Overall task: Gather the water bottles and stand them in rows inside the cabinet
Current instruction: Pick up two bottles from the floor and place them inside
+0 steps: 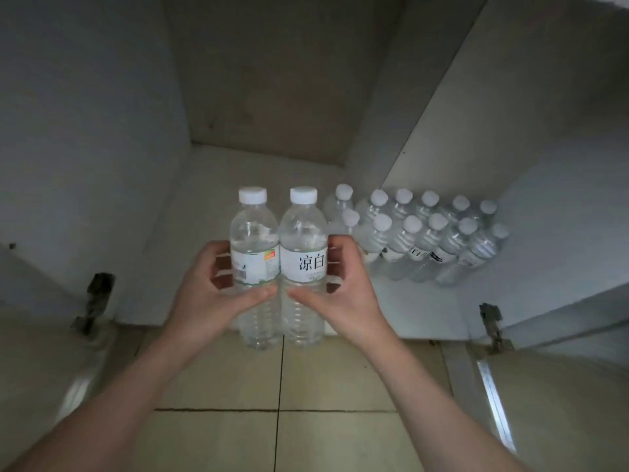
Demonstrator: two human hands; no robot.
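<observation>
Holding two bottles upright and side by side, we have them at the front edge of the cabinet (pixel 272 80) floor, in its left half. Our left hand (pixel 207 287) curls round the left bottle (pixel 255 240), fingers behind it and thumb lying across its front. Our right hand (pixel 343 284) wraps the right bottle (pixel 303 240) the same way, thumb pointing inward so that the two thumb tips almost meet. The two bottles touch along their sides. Their bases hang over the line where the tiled floor (pixel 279 386) meets the cabinet; we cannot tell whether they rest on anything or are carried in the air.

Much of the work looks done. In the right half of the cabinet floor the stored bottles (pixel 425 233) stand in two rows with white caps up, reaching from near the middle toward the right wall, close to the front edge. They stand packed together and look neat.

What is left, as we judge it: this pair has to go in beside the left end of those rows, just past our right hand, and be set down standing. The back of the cabinet floor and its whole left half show no bottles, so room remains. Whether more bottles wait outside, we cannot tell.
</observation>
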